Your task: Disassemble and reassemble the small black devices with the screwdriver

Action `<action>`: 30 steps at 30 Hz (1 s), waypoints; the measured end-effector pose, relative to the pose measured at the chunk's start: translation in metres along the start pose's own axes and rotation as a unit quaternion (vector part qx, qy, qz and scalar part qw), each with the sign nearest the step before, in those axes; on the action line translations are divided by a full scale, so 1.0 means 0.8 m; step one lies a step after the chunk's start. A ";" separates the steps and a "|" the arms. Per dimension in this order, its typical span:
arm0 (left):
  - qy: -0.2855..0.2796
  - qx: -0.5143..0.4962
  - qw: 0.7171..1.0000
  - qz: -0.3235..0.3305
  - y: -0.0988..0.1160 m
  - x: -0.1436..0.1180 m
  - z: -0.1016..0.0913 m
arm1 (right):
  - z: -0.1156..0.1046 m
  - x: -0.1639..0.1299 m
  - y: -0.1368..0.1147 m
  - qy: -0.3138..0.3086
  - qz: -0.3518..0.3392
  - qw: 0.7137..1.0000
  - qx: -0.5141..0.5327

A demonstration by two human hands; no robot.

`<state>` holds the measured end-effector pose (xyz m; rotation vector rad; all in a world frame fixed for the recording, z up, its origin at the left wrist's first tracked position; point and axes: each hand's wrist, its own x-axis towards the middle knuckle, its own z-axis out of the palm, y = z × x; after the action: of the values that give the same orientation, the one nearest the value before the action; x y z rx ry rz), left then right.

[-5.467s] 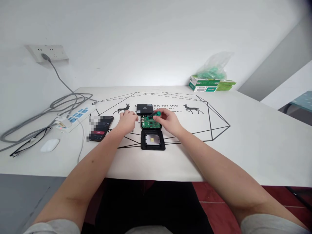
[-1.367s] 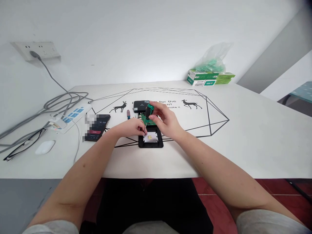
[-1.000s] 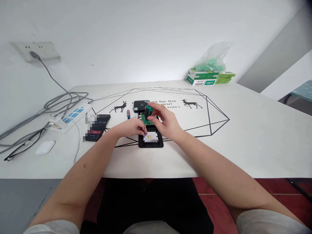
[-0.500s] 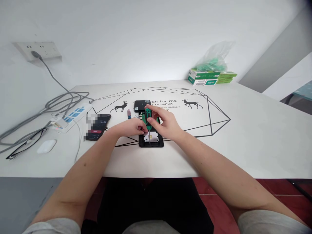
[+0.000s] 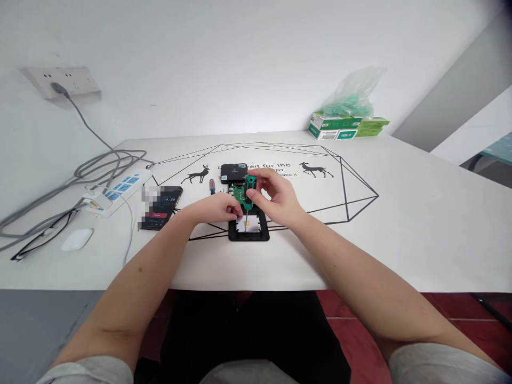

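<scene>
Screwdriver (image 5: 248,196) first: your right hand (image 5: 276,198) grips its green-and-black handle from the right side, thumb and fingertips clenched around it, and the thin metal shaft runs almost straight down from your fingers, leaning only slightly, so the long axis stands close to upright. Its tip comes down inside the black open case half (image 5: 248,229), directly below your right fingers, on or just above the pale plate in the tray; whether it actually touches a screw is too small to tell. Your left hand (image 5: 216,208) sits just to the left of the shaft, fingers pinched together at the tray's upper left edge, close to the shaft; whether they hold a small part or only steady the case you cannot make out. Of the two hands, the right one carries the tool and the left is nearest the tray's rim. Behind your right fingers lies the green circuit board (image 5: 239,190), partly hidden by them, and beyond it the other black case half (image 5: 233,173), closed side up. A second small screwdriver (image 5: 212,186) with a red and blue handle lies on the table (image 5: 400,224) beyond your left knuckles, and the phone (image 5: 162,207) lies further left.
</scene>
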<state>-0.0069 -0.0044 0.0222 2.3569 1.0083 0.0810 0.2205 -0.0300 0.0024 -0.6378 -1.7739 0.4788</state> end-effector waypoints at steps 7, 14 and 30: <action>0.006 0.007 1.000 0.008 -0.001 0.001 0.001 | -0.002 -0.001 -0.003 -0.015 -0.024 1.000 -0.013; 0.018 0.005 1.000 0.023 -0.006 0.001 0.001 | -0.003 0.001 -0.002 0.022 -0.011 1.000 0.003; 0.034 -0.010 0.998 0.053 0.001 0.001 0.004 | -0.004 0.007 0.022 0.158 0.024 0.987 0.001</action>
<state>-0.0052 -0.0056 0.0201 2.4030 0.9087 0.2118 0.2256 -0.0130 -0.0030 -0.7148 -1.4615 0.3878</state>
